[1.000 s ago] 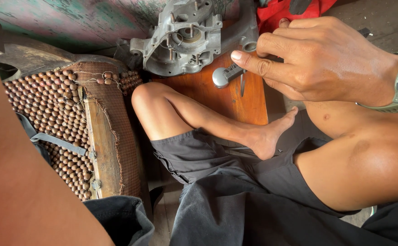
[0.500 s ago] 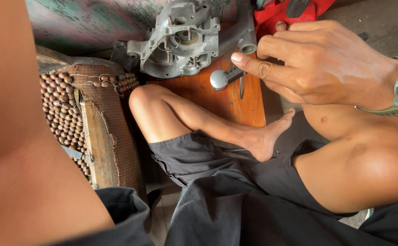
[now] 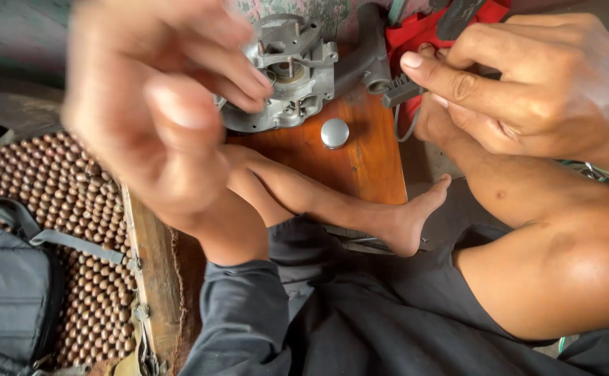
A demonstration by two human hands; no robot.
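Up close, left hand [image 3: 158,111] blurred, fingers loosely curled, grip empty, fingertips over metal housing [image 3: 287,73] at board's [image 3: 364,163] far edge. Right hand [image 3: 527,87] pinches small dark tool [image 3: 405,89]. Round silver cap [image 3: 334,133] mid-board.

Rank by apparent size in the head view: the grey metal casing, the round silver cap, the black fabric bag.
1. Grey metal casing and black fabric bag: unsure, both partly hidden, the bag cropped and nearer.
2. Round silver cap, smallest.
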